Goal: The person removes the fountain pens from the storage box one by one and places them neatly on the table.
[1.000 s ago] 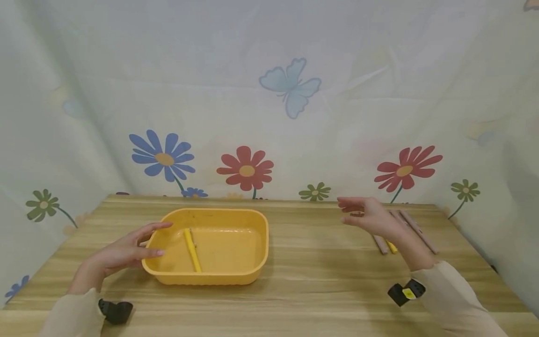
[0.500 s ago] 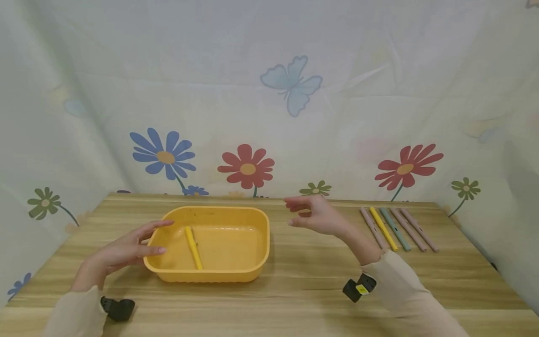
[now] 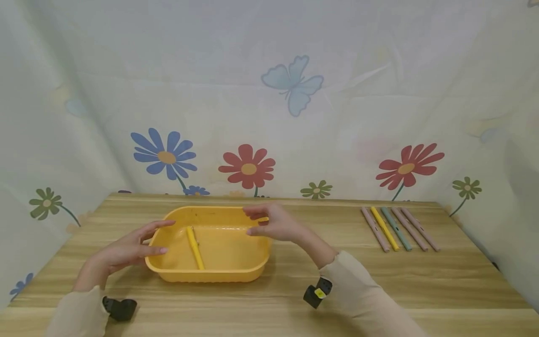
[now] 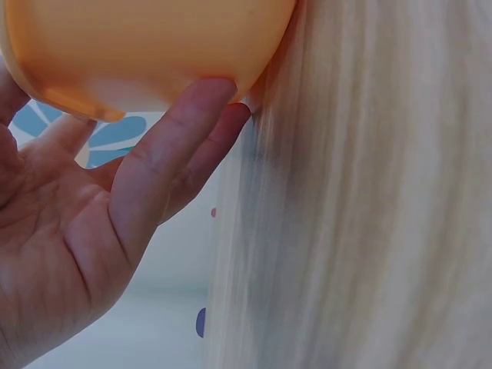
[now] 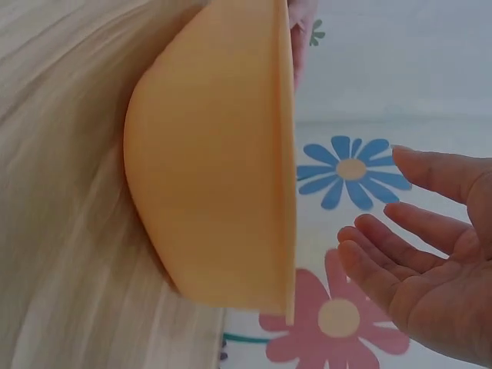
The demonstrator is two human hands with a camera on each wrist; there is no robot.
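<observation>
A yellow plastic basin (image 3: pixel 210 277) stands on the table at centre left in the head view. One yellow pen (image 3: pixel 195 248) lies slanted inside it, touched by neither hand. My left hand (image 3: pixel 128 250) holds the basin's left end, thumb and forefinger over the rim and other fingers against the outer wall (image 4: pixel 146 46) in the left wrist view. Over the basin's right rim hovers my right hand (image 3: pixel 275 223), fingers loosely bent and nothing between them. In the right wrist view, that hand (image 5: pixel 430 261) is apart from the basin wall (image 5: pixel 211 169).
On the right of the wooden table (image 3: pixel 337 299), several pens lie side by side: pinkish ones (image 3: pixel 375 229), a yellow one (image 3: pixel 385 229) and a green one (image 3: pixel 396 229). A flower-printed cloth (image 3: pixel 337 126) hangs behind the table's back edge.
My right hand has moved left, from above the pens to the basin's right rim, uncovering the row of pens. The left hand keeps its place on the basin.
</observation>
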